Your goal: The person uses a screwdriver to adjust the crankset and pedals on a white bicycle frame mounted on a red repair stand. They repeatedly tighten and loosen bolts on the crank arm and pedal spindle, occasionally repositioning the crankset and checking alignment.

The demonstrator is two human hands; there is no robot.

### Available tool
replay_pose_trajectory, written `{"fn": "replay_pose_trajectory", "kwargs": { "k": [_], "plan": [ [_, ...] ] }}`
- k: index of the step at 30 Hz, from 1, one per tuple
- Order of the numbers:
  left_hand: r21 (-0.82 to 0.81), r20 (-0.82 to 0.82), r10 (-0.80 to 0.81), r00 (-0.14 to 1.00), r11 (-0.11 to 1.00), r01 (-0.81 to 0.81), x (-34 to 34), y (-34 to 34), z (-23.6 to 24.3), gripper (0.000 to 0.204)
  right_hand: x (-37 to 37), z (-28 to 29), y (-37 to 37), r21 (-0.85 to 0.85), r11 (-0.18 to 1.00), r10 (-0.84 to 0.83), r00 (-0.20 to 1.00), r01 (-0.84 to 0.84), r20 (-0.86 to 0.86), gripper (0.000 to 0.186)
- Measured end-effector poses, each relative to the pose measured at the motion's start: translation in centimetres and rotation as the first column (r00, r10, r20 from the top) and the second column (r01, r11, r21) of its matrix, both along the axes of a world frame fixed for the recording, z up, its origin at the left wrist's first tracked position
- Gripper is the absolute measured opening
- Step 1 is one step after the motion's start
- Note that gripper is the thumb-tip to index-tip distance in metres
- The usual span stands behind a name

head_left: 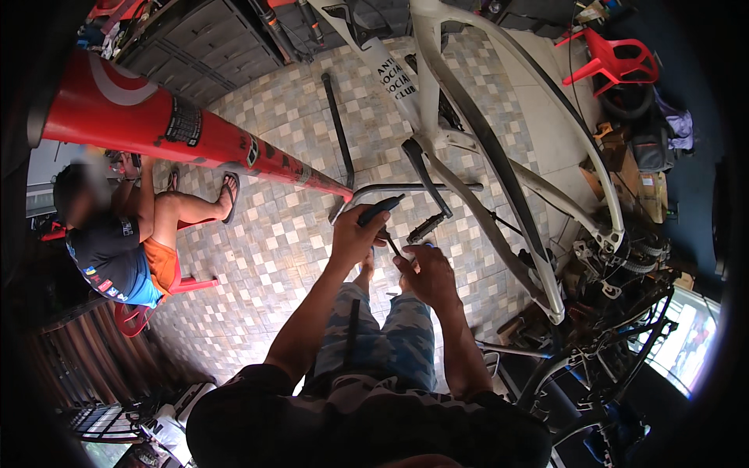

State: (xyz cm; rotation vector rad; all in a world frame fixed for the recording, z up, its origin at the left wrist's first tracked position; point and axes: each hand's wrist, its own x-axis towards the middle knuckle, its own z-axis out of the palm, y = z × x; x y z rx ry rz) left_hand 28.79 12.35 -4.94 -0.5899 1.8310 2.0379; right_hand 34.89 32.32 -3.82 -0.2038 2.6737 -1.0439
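Note:
My left hand point(353, 235) is closed around a dark tool handle point(380, 210) that tapers to a point up and to the right. A thin dark rod point(392, 244) slants down between my hands. My right hand point(431, 274) has its fingers closed at the rod's lower end; whether rod and handle are one piece is hidden. Just beyond my right fingers is a black pedal point(427, 227) on a dark crank arm point(422, 170). The crank belongs to a pale grey and white bicycle frame point(425, 86), held up off the floor, apart from both hands.
A thick red post point(187, 129) slants to a dark metal stand base point(413, 187) on the tiled floor. At left a person point(117, 242) sits on a red seat. Bicycle parts point(608, 327) crowd the right, below a red plastic chair point(616, 62). Grey drawers point(199, 51) stand behind.

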Motion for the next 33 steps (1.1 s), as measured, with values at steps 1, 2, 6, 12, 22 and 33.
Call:
{"fn": "replay_pose_trajectory", "kwargs": {
  "k": [1, 2, 6, 12, 22, 33],
  "plan": [
    [0.005, 0.025, -0.042, 0.999, 0.999, 0.042, -0.2, 0.4, -0.1, 0.036, -0.2, 1.0, -0.9, -0.06, 0.997, -0.047, 0.989, 0.056, 0.139, 0.033],
    [0.157, 0.041, -0.001, 0.999, 0.988, -0.005, -0.3, 0.6, -0.5, 0.039, -0.4, 2.0, -1.6, -0.112, 0.987, -0.084, 0.957, 0.119, 0.278, 0.029],
    [0.52, 0.144, 0.23, 0.963, 0.81, -0.271, 0.3, 1.6, -4.8, 0.063, -1.5, 1.8, -1.4, -0.079, 0.979, -0.182, 0.979, 0.189, 0.087, 0.022],
    [0.247, -0.003, 0.095, 0.995, 0.965, -0.091, -3.0, 2.8, -6.3, 0.057, -6.1, -0.5, 0.3, 0.123, 0.989, -0.101, 0.987, 0.086, 0.124, 0.028],
    [0.146, -0.077, 0.138, 0.988, 0.981, -0.125, -7.9, 2.9, -9.8, 0.039, -9.5, -5.1, 1.7, 0.052, 0.998, -0.025, 0.994, 0.02, 0.102, 0.025],
    [-0.081, -0.195, 0.06, 0.979, 0.994, -0.077, -8.3, 3.7, -10.5, 0.035, -8.7, -14.8, 2.6, -0.31, 0.941, -0.105, 0.988, 0.135, 0.112, 0.036]
  ]
}}
